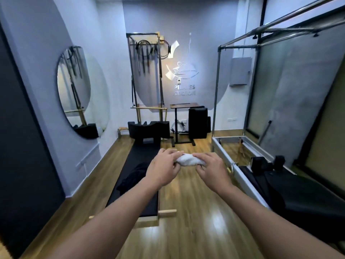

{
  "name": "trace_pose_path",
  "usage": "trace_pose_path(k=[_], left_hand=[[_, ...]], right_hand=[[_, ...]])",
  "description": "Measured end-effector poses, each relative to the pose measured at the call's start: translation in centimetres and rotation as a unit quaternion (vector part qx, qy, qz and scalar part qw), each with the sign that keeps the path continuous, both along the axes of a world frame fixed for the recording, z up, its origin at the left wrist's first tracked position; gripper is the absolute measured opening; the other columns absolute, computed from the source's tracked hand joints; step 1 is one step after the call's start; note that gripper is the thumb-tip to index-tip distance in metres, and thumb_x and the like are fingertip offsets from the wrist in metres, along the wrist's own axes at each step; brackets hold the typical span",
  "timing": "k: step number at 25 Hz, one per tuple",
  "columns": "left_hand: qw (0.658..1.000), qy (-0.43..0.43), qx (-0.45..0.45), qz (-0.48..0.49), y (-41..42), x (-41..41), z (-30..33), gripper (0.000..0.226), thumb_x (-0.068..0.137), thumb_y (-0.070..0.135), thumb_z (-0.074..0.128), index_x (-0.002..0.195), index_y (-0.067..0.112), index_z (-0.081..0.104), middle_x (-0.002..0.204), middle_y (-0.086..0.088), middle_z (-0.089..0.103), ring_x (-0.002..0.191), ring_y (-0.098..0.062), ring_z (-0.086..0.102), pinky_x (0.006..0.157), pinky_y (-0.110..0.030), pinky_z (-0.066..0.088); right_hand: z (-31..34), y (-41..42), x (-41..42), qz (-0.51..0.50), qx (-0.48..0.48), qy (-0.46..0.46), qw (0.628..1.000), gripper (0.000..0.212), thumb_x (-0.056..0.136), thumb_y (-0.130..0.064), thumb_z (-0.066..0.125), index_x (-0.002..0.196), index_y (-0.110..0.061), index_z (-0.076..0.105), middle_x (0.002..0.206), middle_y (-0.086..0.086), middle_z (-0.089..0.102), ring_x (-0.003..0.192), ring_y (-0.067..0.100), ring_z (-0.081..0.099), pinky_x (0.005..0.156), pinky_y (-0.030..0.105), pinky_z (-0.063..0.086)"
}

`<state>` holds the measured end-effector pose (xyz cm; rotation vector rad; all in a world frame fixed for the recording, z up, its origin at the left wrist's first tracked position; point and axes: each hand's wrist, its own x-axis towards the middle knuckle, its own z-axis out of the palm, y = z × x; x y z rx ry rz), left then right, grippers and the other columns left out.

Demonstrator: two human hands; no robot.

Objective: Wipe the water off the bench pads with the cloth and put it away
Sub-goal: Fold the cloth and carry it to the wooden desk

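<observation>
A bunched white cloth is held out in front of me at chest height, above the wooden floor. My left hand grips its left end and my right hand grips its right end. Below and to the left lies a long black bench pad on a wooden frame, with a dark garment heaped on it. To the right, a second black pad sits inside a metal-framed reformer. Any water on the pads cannot be made out.
A wooden floor strip runs between the two benches. A small desk, a black box and black shaped cushions stand at the far wall. A tall metal frame rises on the right, an oval mirror hangs left.
</observation>
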<state>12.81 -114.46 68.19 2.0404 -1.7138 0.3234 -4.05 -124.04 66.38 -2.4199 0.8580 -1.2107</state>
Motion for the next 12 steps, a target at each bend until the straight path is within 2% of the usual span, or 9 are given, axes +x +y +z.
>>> trace_pose_path(k=[5,8,12], left_hand=[[0.999,-0.024,-0.008,-0.043,-10.3,1.0,2.7,0.048,0.096,0.029,0.05,0.144,0.032,0.054,0.141,0.004,0.056,0.12,-0.021,0.047,0.1,-0.033,0.046],[0.997,-0.016,-0.023,-0.069,-18.5,2.7,4.4,0.049,0.095,0.028,0.051,0.143,0.031,0.056,0.139,0.004,0.058,0.119,-0.021,0.048,0.101,-0.033,0.046],[0.995,0.006,-0.029,-0.097,-30.0,3.9,6.1,0.047,0.092,0.027,0.054,0.138,0.031,0.061,0.135,0.006,0.062,0.119,-0.02,0.051,0.101,-0.033,0.046]], right_hand=[[2.6,-9.4,-0.3,-0.017,-0.009,0.026,0.999,0.041,0.082,-0.009,0.069,0.121,-0.018,0.071,0.11,0.005,0.068,0.106,0.02,0.059,0.092,0.024,0.044],[4.9,-17.1,1.0,-0.046,-0.024,0.021,0.998,0.04,0.081,-0.009,0.07,0.12,-0.018,0.072,0.111,0.005,0.069,0.106,0.021,0.06,0.091,0.021,0.041],[6.9,-27.2,2.0,-0.08,-0.035,0.04,0.995,0.042,0.081,-0.015,0.067,0.122,-0.022,0.071,0.109,0.004,0.069,0.106,0.021,0.059,0.091,0.03,0.047]])
